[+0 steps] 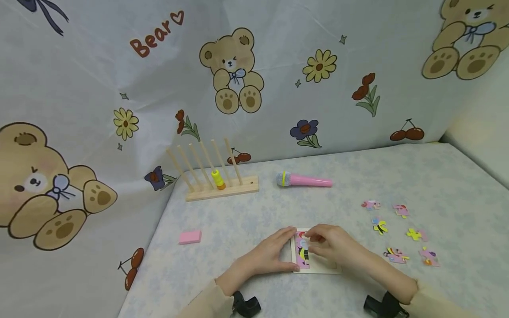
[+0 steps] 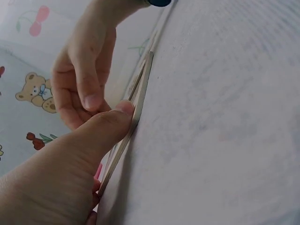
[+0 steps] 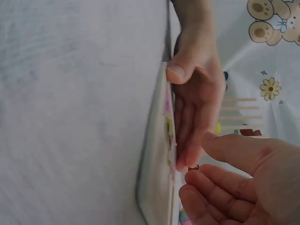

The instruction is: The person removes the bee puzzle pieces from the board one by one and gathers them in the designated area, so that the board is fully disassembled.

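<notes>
My left hand holds the left side of a small white-framed jigsaw board, fingers at its far edge and thumb at the near one. In the left wrist view, the left thumb presses the board's edge. Pink and yellow jigsaw pieces fill the board's left strip; the right part shows pale and bare. Above the board hovers my right hand, fingers loosely bent. The right wrist view shows its thumb apart from the fingers, with nothing visible between them.
Several loose jigsaw pieces lie to the right. A pink toy microphone lies behind the board. At the back left stands a wooden peg rack with yellow and orange beads. A pink block sits at left.
</notes>
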### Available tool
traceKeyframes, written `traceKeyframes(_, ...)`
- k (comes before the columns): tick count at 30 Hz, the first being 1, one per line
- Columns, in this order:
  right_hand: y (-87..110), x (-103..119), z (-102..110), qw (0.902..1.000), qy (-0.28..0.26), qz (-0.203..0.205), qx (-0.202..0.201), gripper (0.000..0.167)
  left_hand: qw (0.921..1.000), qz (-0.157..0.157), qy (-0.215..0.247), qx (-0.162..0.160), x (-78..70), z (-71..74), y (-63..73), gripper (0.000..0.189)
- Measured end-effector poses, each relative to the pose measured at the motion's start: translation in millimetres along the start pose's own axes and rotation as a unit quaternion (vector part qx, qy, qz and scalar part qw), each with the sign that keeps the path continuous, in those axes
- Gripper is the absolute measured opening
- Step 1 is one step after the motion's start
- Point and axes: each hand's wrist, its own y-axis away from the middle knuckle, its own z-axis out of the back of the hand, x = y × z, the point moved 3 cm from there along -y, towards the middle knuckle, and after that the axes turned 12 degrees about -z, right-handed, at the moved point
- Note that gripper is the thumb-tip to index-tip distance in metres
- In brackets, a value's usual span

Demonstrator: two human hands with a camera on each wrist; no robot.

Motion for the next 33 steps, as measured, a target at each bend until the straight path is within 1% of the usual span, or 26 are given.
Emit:
traceKeyframes(3,-4.1,-4.8,-13.7,0.9997,0.010,-0.014,-0.015,0.023,1.0000,0.000,-0.001,-0.002,-0.1,0.3,-0.9,0.091)
traceKeyframes(7,-5.3,-6.0,-22.6,0.9987,0.015,-0.008,-0.048,0.020,1.0000,0.003,-0.001,-0.001,-0.3,1.3,0.8,0.092)
traceKeyframes(10,-4.0,-5.3,-27.6,0.9976,0.022,0.007,-0.065,0.021,1.0000,0.005,0.001,0.001,0.0,0.8,2.2,0.092)
traceKeyframes(12,-3.2,-5.5,-30.4,0.9963,0.038,0.013,-0.075,0.022,1.0000,0.003,-0.001,0.002,-0.1,0.3,2.6,0.092)
traceKeyframes(17,-4.2,-7.4,-33.1,0.9919,0.074,0.018,-0.102,0.025,0.9999,-0.006,-0.010,-0.001,-0.2,1.0,1.2,0.091)
traceKeyframes(19,-5.2,-8.0,-33.3,0.9914,0.074,0.024,-0.105,0.026,0.9999,-0.007,-0.013,-0.004,-0.1,1.7,0.6,0.091)
traceKeyframes(23,-6.3,-9.9,-33.7,0.9927,0.043,0.033,-0.108,0.027,0.9998,-0.009,-0.017,-0.006,0.1,2.1,0.0,0.091)
traceKeyframes(26,-7.0,-12.0,-34.2,0.9948,0.006,0.023,-0.099,0.027,0.9998,-0.012,-0.014,-0.005,0.2,1.7,-0.1,0.091)
traceKeyframes(30,-8.6,-15.3,-35.4,0.9956,-0.026,0.006,-0.089,0.027,0.9998,-0.016,-0.006,-0.004,0.3,0.9,-0.6,0.090)
traceKeyframes(33,-11.5,-16.9,-36.0,0.9948,-0.043,0.008,-0.092,0.028,0.9999,-0.013,-0.008,-0.005,1.7,1.2,-1.2,0.090)
